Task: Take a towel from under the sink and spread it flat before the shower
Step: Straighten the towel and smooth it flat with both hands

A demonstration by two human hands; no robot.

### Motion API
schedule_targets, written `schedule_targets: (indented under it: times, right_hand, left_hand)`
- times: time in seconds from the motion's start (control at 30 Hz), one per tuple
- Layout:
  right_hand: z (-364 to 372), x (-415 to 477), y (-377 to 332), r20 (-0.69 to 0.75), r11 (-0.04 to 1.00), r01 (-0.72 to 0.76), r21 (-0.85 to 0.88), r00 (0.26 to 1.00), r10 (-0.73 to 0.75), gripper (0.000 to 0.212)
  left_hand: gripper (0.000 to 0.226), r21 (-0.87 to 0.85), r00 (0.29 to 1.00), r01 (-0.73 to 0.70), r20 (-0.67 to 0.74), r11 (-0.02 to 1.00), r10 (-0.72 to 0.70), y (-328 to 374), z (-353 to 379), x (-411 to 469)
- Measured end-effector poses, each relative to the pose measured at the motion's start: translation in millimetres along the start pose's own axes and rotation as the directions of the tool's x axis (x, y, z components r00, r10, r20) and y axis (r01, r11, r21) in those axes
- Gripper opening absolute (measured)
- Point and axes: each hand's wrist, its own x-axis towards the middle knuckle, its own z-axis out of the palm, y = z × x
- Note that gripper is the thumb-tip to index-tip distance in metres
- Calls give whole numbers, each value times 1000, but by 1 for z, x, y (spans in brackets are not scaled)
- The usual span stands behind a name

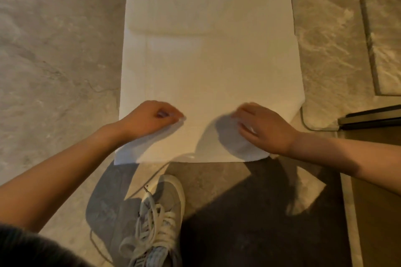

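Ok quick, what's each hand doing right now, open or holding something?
Left hand: fingers curled, pinching the towel.
Right hand: on the towel, blurred; grip cannot be told.

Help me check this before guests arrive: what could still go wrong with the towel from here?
1. A fold ridge crosses the far part of the towel; that layer may end up doubled rather than flat.
2. The near right corner looks rumpled under the right hand and could end up bunched.
3. The shoe stands just off the near edge, so a step forward might drag the cloth.
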Motion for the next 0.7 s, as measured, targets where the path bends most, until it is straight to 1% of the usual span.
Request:
schedule_targets:
  times: [0.03,0.07,0.13,0.17,0.2,0.27,0.33,0.4,0.53,0.7]
  right_hand:
    - [5,19,-8,-87,997,-69,19,994,70,38]
    - [12,38,-17,-141,990,-139,26,980,141,42]
    - [30,69,-33,-172,965,-261,24,950,261,51]
    - [41,79,-40,-180,951,-310,19,934,308,53]
    - [53,86,-45,-199,940,-342,9,920,337,54]
    - [74,90,-51,-242,926,-376,-16,901,361,53]
    - [87,86,-47,-254,905,-426,-13,876,409,54]
    - [92,76,-34,-261,875,-485,-10,846,466,54]
    - [92,41,-6,-292,839,-543,-23,806,514,55]
    - [91,14,4,-380,735,-677,35,671,637,54]
  left_hand:
    - [31,89,993,-42,-110,995,52,2,3,7]
    - [41,224,981,-57,-169,973,96,4,8,14]
    - [55,521,973,-24,-183,853,139,5,23,28]
    - [57,617,975,-5,-172,787,141,3,32,33]
    - [58,675,978,11,-161,737,134,-1,40,37]
    - [58,724,982,32,-152,689,114,-13,51,39]
    - [59,739,984,44,-150,672,101,-24,57,38]
    - [59,742,984,41,-145,669,100,-33,59,36]
    - [59,738,981,16,-141,674,131,-40,60,37]
    - [59,737,978,14,-150,675,143,-43,61,40]
